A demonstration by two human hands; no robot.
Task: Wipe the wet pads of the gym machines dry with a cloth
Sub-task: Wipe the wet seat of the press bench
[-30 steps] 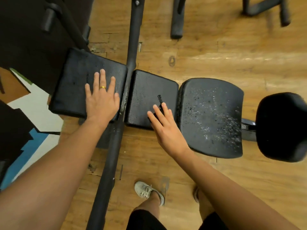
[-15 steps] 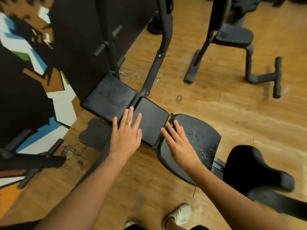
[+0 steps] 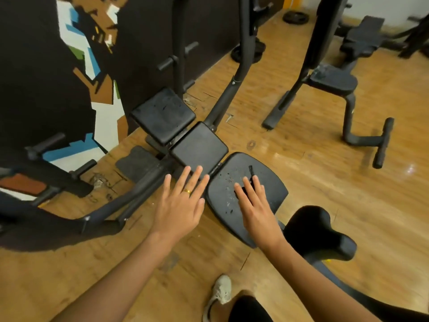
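Pads: 3 black padded cushions sit in a row on 1 machine, running from far left to near right: far pad [image 3: 162,115], middle pad [image 3: 199,147], rounded seat pad [image 3: 269,182].
Extra pad: a bulged dark cushion [image 3: 318,231] sits near right, just beside the seat pad.
Wetness: droplets show on the left half of the seat pad. The far pad has faint specks. I cannot tell whether the middle pad is wet.
Left hand [image 3: 183,205]: fingers straight and spread, holding nothing, fingertips over the near edge of the middle pad. Contact cannot be told. A ring [image 3: 186,191] is on 1 finger.
Right hand [image 3: 257,205]: palm down on the seat pad, fingers straight, gripping nothing.
Cloth: none in view, and neither hand has it.
Handling: the pads look like smooth vinyl over foam, so probably slick while wet and yielding under pressure. They are fixed to the steel frame [image 3: 144,191], so they should not shift.
Hold: nothing needs lifting. A limp, light cloth likely works best folded flat under straight fingers, with the other hand braced on a pad edge.
Risk: water may sit in the gaps between pads. A small dark mark [image 3: 251,170] beyond the right fingertips could be a tear or a strap; I cannot tell which.
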